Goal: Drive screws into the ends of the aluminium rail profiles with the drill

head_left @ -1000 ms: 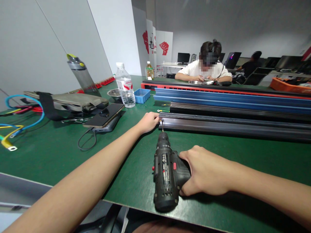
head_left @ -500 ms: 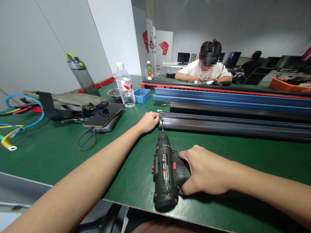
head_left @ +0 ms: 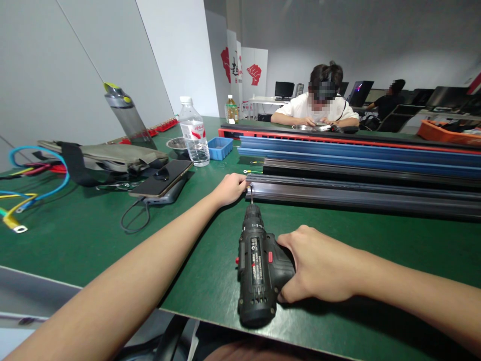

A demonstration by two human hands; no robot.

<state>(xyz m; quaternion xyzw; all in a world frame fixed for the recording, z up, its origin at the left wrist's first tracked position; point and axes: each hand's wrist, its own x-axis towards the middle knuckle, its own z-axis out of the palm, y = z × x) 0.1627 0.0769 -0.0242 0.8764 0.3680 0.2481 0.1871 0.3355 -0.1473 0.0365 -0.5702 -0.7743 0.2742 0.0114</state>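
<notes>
"Cordless drill [head_left: 257, 281]?"
"Gripped at six o'clock by the right hand [head_left: 313, 265]."
"Black channel rail [head_left: 319, 195]?"
"Its nine-o'clock end is touched by the left hand [head_left: 230, 189], whose grip cannot be told."

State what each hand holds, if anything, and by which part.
Right hand: the black drill, by its handle. Left hand: fingers at the left end of the nearest dark rail; whether they grip it cannot be told.

Drill [head_left: 257, 281] before rails [head_left: 338, 197]; phone [head_left: 171, 175] left; bottle [head_left: 194, 133] beside tray [head_left: 221, 151].
</notes>
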